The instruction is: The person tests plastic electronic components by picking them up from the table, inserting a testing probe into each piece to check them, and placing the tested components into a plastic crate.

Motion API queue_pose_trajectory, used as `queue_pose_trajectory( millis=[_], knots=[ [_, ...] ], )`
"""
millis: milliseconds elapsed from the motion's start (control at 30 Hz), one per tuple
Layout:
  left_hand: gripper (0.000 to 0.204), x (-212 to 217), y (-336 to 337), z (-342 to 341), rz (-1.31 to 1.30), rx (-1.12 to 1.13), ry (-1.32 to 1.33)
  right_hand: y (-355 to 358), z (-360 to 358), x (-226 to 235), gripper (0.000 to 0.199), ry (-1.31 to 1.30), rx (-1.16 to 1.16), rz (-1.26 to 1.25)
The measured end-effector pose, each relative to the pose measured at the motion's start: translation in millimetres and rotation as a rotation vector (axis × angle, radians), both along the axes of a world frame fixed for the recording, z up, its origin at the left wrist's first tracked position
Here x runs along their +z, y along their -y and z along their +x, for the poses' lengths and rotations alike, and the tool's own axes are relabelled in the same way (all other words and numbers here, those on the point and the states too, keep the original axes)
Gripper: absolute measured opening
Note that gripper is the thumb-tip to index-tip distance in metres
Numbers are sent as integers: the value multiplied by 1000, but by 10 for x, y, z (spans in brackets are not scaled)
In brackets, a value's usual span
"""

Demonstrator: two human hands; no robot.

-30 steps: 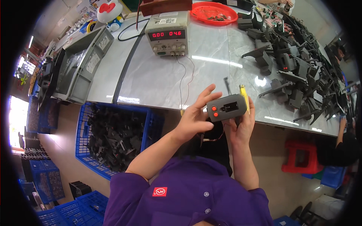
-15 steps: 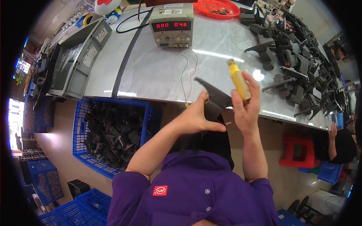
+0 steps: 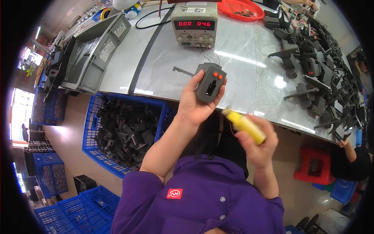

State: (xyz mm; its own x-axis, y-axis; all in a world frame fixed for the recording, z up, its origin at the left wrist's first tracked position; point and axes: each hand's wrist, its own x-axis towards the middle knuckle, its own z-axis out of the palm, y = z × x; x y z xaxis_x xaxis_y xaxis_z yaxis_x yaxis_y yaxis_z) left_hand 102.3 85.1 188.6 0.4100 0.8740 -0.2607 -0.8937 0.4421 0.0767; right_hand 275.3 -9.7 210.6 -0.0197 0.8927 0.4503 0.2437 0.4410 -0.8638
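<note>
My left hand (image 3: 191,107) is wrapped round a dark grey plastic housing (image 3: 205,81), held just above the table's front edge. Two orange-red round buttons and a long dark slot show on the housing's upturned face, and a thin arm juts out to its left. Lower and to the right, my right hand (image 3: 261,146) grips a stubby yellow cylindrical tool (image 3: 246,126) with a brownish tip. The tip points up and left toward the housing but stays apart from it. Motion blurs the tool, so its exact kind cannot be made out.
A power supply (image 3: 194,25) with thin wires stands on the grey table (image 3: 241,85). Many dark housings (image 3: 311,70) lie heaped at right, near a red tray (image 3: 239,11). A grey bin (image 3: 93,50) is at left; a blue crate (image 3: 90,134) of dark parts sits below. Another person's hand (image 3: 343,143) shows far right.
My left hand has raised the housing and turned its buttoned face into view. My right hand has dropped lower with the yellow tool, away from the housing. The whole view has shifted slightly.
</note>
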Motion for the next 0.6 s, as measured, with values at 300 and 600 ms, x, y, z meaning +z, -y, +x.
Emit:
queue_pose_trajectory(
  millis=[300, 600],
  knots=[
    [32, 58, 71, 131, 4, -63, -201, -180, -161, 24, 28, -87, 12, -148],
    [39, 82, 108, 139, 121, -125, -366, -268, -127, 38, 22, -171, -1, -304]
  ],
)
